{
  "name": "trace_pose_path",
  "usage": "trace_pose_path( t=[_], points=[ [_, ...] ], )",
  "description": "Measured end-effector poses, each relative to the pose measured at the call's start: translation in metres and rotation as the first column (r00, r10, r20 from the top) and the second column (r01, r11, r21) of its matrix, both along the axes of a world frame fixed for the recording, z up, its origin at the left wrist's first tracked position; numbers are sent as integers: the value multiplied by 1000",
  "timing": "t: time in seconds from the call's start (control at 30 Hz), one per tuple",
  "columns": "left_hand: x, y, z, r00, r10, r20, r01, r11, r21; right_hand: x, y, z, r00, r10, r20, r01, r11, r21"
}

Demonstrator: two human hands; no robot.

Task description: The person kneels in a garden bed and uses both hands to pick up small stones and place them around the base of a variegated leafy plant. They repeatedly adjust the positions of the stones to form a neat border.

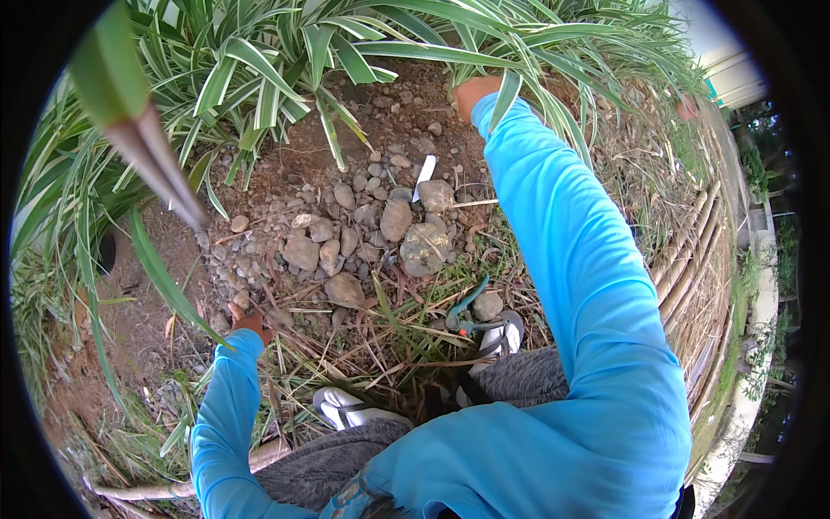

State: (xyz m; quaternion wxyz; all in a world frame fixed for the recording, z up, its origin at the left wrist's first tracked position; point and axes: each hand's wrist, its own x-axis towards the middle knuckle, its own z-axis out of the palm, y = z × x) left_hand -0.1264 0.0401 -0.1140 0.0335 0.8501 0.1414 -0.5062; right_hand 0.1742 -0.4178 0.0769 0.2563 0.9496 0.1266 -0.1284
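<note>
Brown soil, strewn with dry stalks, fills the ground under the head camera, with striped green-and-white plants crowding the upper edge. I find the left hand low at the near edge of the stone heap, its fingers pointing away from the body among the small stones there. One small rounded stone sits right at the fingertips; I cannot tell whether they pinch it or only lie beside it. My view of the right hand is poorer: it reaches far forward to the base of the striped plants, the fingers hidden, so I cannot tell whether they are spread, pressed together or gripping a stem. Leaves cross over that wrist.

Farther out, I see a long leaf slanting down to the left wrist. Between the two arms lies the stone heap, with a white strip near its far side and a large mottled stone at its right. Closer to the body, green-handled pruning shears lie near a white sandal. Off to the right I make out bamboo poles and, beyond them, a pale curb.
</note>
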Motion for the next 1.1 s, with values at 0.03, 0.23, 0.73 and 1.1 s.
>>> trace_pose_path(
  t=[0.03,0.23,0.73,1.1],
  points=[
    [-2,2,-3,1000,5,10,-5,1000,-5,0,-2,5,1000,25,-3,-25,999,23],
    [-5,9,-10,999,-29,39,31,998,-63,1,23,-24,990,131,-57,-132,991,-7],
    [1,2,-3,998,-55,-20,55,998,26,-13,10,-19,999,33,23,-36,986,163],
    [5,0,0,999,-44,-22,45,998,46,-43,-6,-70,890,-454,50,319,695,644]
  ],
)
